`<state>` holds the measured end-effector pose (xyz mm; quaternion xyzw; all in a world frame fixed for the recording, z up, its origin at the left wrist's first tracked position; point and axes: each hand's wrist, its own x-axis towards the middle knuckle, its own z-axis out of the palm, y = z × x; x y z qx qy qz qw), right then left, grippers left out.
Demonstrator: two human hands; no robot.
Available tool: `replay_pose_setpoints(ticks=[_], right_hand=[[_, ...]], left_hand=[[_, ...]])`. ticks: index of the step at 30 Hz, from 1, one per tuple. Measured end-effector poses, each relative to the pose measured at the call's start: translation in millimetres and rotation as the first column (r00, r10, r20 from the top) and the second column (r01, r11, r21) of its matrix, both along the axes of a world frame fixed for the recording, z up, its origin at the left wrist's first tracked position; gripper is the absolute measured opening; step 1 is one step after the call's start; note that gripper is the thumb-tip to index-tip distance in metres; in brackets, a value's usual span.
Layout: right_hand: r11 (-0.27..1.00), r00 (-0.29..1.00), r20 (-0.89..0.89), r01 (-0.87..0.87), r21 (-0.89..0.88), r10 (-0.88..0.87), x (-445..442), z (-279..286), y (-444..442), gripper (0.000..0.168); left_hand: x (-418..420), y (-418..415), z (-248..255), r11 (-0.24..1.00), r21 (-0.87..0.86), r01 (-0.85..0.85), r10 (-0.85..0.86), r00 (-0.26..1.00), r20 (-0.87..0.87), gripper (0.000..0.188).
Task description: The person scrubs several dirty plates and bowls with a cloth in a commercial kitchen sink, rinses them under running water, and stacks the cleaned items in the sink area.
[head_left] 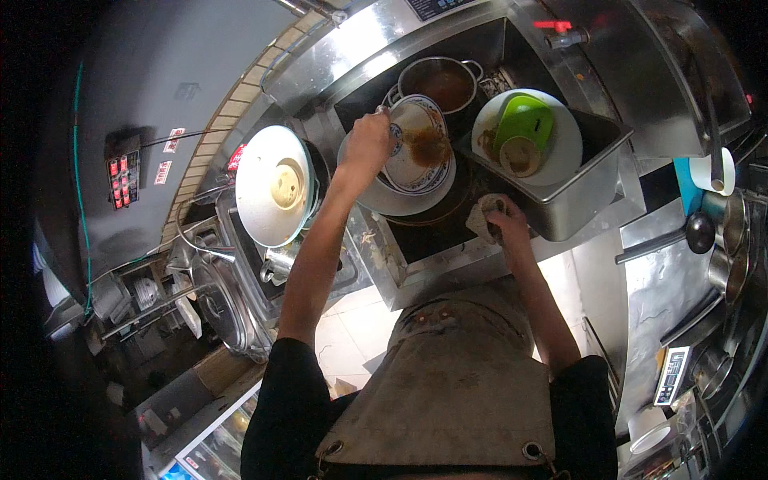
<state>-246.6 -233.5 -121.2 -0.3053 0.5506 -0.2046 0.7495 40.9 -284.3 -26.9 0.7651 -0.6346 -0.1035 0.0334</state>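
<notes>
My left hand [371, 141] is closed at the left rim of a white bowl with a blue floral pattern [414, 174]. Brown residue is smeared inside that bowl, which leans over a large pale plate or bowl [384, 198] in the sink. Something small and shiny shows by my left fingertips, too small to name. In my right hand [510, 222] is a crumpled beige cloth or sponge [483, 219], held near the sink's front edge. Behind the patterned bowl stands a two-handled metal pot [441, 81] of brownish liquid.
To the right, a deep steel pan [576, 204] carries a white plate [564, 156], a green scraper-like piece [522, 117] and a small soiled bowl [520, 157]. Stacked white dishes [258, 180] stand left of the sink [384, 258]. A red-handled valve [561, 30] juts out at the back right.
</notes>
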Motion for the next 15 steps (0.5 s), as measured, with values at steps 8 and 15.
replay_pose_setpoints(ticks=[8,15], right_hand=[[0.995,0.99,0.14,0.036,-0.088,-0.023,3.6,-26.3,5.4,0.047],[0.977,0.977,0.209,0.002,-0.214,0.044,21.2,38.1,9.5,0.027]], left_hand=[[-21.5,18.3,47.9,0.977,-0.163,0.139,-0.119,0.985,0.126,0.023],[-18.1,54.5,92.0,0.8,-0.456,0.39,-0.288,0.916,0.278,0.017]])
